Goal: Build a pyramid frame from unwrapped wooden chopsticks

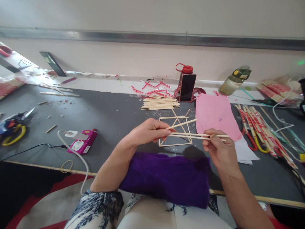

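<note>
Left hand (152, 130) and right hand (220, 144) both pinching sticks (194, 134) over frame (175, 145). Loose pinch could drop one, jarring its joints.

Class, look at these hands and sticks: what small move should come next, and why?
Probably tilt the angled stick down beside the two sticks: the left hand holds it slanting away from them, while that pair runs nearly parallel between the left hand and the right hand.
</note>
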Motion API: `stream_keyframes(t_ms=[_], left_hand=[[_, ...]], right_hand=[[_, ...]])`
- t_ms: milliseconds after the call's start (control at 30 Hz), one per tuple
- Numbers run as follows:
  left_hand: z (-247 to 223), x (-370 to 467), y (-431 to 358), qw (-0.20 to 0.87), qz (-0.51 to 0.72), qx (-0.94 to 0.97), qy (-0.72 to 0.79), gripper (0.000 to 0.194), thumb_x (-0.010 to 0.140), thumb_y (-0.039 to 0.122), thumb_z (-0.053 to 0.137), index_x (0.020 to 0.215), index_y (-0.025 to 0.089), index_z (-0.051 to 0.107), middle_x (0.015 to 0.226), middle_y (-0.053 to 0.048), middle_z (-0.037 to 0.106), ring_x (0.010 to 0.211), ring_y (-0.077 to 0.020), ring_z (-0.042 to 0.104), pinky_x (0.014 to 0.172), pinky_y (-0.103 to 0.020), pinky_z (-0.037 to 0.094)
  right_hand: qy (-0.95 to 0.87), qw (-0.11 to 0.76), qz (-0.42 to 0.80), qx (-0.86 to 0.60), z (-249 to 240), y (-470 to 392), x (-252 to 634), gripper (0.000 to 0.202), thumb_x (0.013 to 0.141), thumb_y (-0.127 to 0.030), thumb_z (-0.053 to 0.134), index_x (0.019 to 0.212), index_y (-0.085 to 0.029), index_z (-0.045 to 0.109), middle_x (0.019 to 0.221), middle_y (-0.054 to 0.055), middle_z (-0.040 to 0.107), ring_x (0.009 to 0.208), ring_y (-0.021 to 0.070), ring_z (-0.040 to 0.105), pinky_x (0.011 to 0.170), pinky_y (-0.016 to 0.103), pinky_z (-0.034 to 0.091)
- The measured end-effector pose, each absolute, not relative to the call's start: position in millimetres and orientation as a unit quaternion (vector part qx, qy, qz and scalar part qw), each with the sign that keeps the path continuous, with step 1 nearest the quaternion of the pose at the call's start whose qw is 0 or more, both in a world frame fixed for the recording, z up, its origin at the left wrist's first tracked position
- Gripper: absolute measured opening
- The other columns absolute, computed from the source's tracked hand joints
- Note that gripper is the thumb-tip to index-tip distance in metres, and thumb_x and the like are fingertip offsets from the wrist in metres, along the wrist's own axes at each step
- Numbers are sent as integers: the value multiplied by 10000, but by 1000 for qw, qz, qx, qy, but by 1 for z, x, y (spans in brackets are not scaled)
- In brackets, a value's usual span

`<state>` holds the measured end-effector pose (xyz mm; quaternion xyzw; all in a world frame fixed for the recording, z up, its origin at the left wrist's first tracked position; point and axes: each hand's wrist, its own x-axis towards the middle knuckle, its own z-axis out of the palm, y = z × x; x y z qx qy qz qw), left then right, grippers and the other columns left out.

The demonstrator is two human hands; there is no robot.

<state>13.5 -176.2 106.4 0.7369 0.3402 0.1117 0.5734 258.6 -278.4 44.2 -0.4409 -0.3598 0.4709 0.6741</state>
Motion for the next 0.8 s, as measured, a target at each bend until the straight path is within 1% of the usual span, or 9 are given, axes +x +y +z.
stream_keyframes(t_ms=[67,133,267,400,567,700,800], left_hand=[[105,11,-177,563,116,740,349,362,835,391,548,1022,122,702,653,4,563,501,-50,422,463,-161,338],[102,7,-176,550,120,745,358,337,820,377,563,972,117,716,646,4,564,512,-54,428,462,-161,329],[96,0,-170,540,133,744,369,311,785,354,596,940,117,724,629,7,565,519,-56,418,458,-163,301],[85,-5,-157,546,137,732,385,299,760,345,616,924,123,731,617,6,574,492,-51,400,439,-164,289],[70,-7,-143,572,154,707,386,262,717,317,654,865,117,733,590,3,582,482,-48,415,440,-162,303],[60,-6,-137,595,177,680,389,239,678,295,688,822,108,723,588,3,592,463,-39,412,439,-166,309],[54,-5,-136,616,205,651,394,233,659,297,714,791,105,704,584,3,594,455,-35,414,430,-169,302]], right_hand=[[-366,668,476,-440,42,-278,254,102,780,-272,678,855,-217,721,732,8,641,557,106,590,406,202,454],[-377,657,477,-446,40,-279,252,118,788,-289,666,860,-212,719,740,13,640,542,106,580,383,200,428],[-376,631,460,-500,34,-282,252,132,793,-314,663,867,-213,705,657,-5,618,456,91,531,331,182,344],[-404,571,413,-583,22,-282,254,199,778,-328,684,927,-198,699,599,-6,620,437,85,507,388,199,382],[-432,481,429,-631,8,-284,256,306,802,-412,641,994,-181,694,656,19,647,436,84,496,394,208,389],[-453,455,429,-635,3,-285,256,337,805,-443,621,1009,-182,680,713,20,638,458,85,507,360,193,340],[-479,435,419,-638,2,-285,254,316,817,-444,603,972,-178,675,683,1,610,437,72,488,372,191,333]])
